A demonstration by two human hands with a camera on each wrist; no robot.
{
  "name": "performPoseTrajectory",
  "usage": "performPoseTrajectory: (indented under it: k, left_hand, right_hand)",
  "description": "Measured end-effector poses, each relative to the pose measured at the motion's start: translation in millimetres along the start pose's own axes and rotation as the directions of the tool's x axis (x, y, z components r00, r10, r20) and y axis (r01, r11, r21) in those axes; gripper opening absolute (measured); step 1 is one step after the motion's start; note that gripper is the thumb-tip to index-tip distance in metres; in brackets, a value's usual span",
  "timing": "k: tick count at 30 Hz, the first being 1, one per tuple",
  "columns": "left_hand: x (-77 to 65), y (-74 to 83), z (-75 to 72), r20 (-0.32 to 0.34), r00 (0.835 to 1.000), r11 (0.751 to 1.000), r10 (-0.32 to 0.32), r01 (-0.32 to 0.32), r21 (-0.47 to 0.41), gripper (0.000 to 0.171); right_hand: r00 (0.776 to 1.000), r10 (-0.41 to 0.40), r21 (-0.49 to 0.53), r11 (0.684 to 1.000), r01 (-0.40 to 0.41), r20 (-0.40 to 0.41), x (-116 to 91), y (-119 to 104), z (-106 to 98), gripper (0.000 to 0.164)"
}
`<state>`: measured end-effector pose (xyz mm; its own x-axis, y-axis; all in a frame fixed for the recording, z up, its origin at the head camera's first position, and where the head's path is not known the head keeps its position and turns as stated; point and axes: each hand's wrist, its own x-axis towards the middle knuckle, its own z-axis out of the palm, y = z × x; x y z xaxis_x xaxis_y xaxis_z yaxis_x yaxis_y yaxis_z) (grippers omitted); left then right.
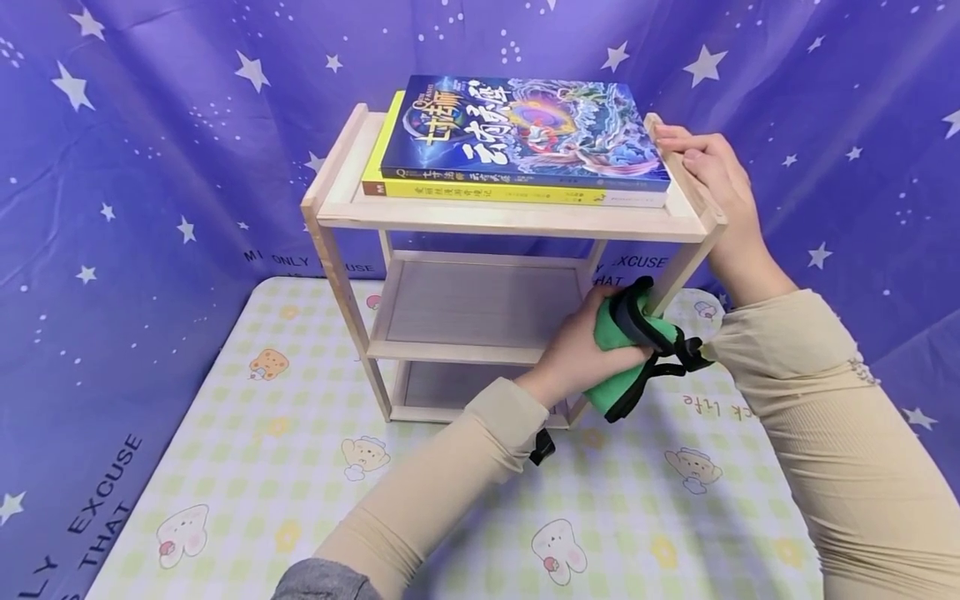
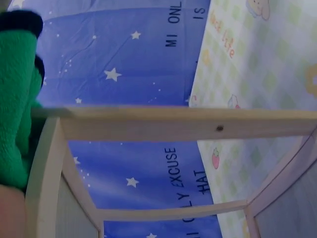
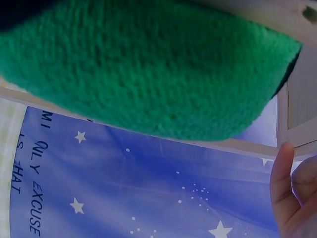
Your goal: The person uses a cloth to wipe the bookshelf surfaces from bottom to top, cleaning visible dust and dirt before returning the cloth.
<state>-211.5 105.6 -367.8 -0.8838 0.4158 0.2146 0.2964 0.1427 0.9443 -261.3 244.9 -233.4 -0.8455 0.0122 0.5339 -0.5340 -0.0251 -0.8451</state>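
A light wooden shelf rack (image 1: 487, 218) stands upright with two books lying flat on its top board. My left hand (image 1: 573, 354) holds a green cloth (image 1: 611, 400) with black edging around the rack's front right post. The cloth is bunched, and its black edging hangs out to the right. In the left wrist view the green cloth (image 2: 15, 99) lies against the post at the left. My right hand (image 1: 716, 183) grips the right end rail of the top board, fingers over its rim. The right wrist view shows that hand (image 3: 297, 198) at the lower right, beside the wood.
The upper book (image 1: 517, 125) has a blue illustrated cover and rests on a yellow book (image 1: 487, 192). Below are a middle shelf (image 1: 480, 304) and a bottom shelf (image 1: 442, 387). A checked tablecloth (image 1: 247, 467) lies under the rack, with a blue star-patterned curtain (image 1: 172, 133) behind.
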Motion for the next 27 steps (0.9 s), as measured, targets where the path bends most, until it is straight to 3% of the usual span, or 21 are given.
performPoseTrajectory:
  k: [7, 11, 14, 18, 20, 23, 27]
  left_hand:
    - [-6.4, -1.8, 10.6, -0.104, 0.992, 0.991, 0.066, -0.053, 0.123, 0.069]
    - [-9.0, -1.8, 15.5, -0.155, 0.979, 0.968, 0.134, -0.096, 0.231, 0.067]
    - [-10.2, -3.1, 19.5, -0.190, 0.954, 0.925, 0.230, -0.154, 0.349, 0.068]
    - [-11.7, -6.4, 23.3, -0.225, 0.903, 0.849, 0.366, -0.225, 0.479, 0.074]
    - [-12.1, -8.3, 23.9, -0.231, 0.882, 0.825, 0.412, -0.254, 0.504, 0.078]
    - [-12.7, -9.3, 23.2, -0.223, 0.880, 0.831, 0.420, -0.274, 0.484, 0.079]
    - [-14.4, -8.1, 20.2, -0.211, 0.920, 0.900, 0.330, -0.239, 0.365, 0.076]
  right_hand:
    - [1.000, 0.019, 0.010, 1.000, -0.019, -0.010, -1, 1, -1, 0.029]
    - [1.000, 0.024, -0.001, 1.000, -0.024, -0.009, -1, 0, -1, 0.029]
    - [1.000, 0.018, -0.001, 1.000, -0.018, -0.012, 0, 1, 0, 0.030]
    - [1.000, 0.002, 0.006, 1.000, -0.002, -0.019, 1, 1, 1, 0.030]
    - [1.000, -0.002, 0.005, 1.000, 0.002, -0.019, 2, 0, 1, 0.030]
    - [1.000, -0.009, 0.000, 1.000, 0.009, -0.019, 1, 0, 2, 0.030]
    - [1.000, -0.026, -0.016, 1.000, 0.025, -0.015, -2, 2, 1, 0.029]
